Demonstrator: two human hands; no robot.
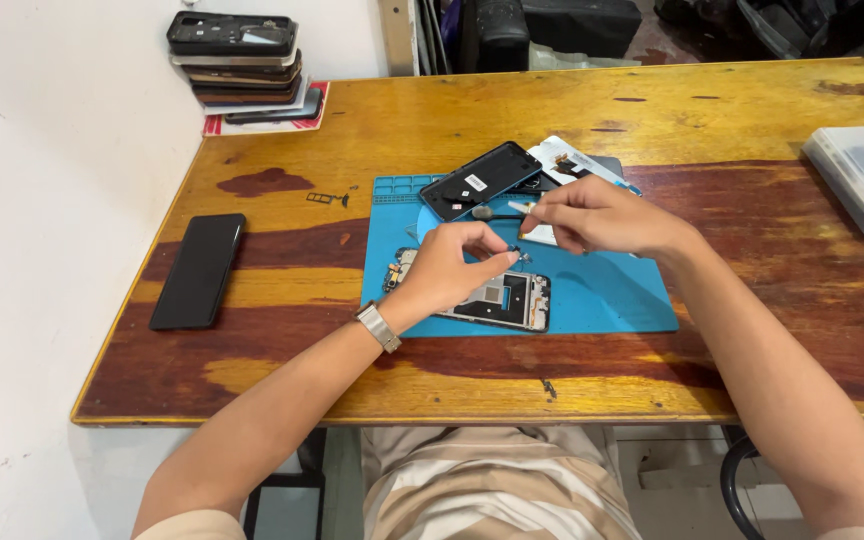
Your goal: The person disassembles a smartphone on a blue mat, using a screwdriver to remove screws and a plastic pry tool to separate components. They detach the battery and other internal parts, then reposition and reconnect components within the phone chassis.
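At nine o'clock a black slab phone (198,270) lies parked face-down on the worn wooden desk (752,330), clear of the work. On the blue rubber repair mat (612,295), the opened phone frame (492,298) sits under the left hand (452,268), whose fingertips pinch a tiny dark part (520,255) just above it. The right hand (602,215), at one o'clock, grips a slim dark-handled tool (500,212), angled low for precision.

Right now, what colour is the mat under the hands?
Blue mat, clearest in the head view.
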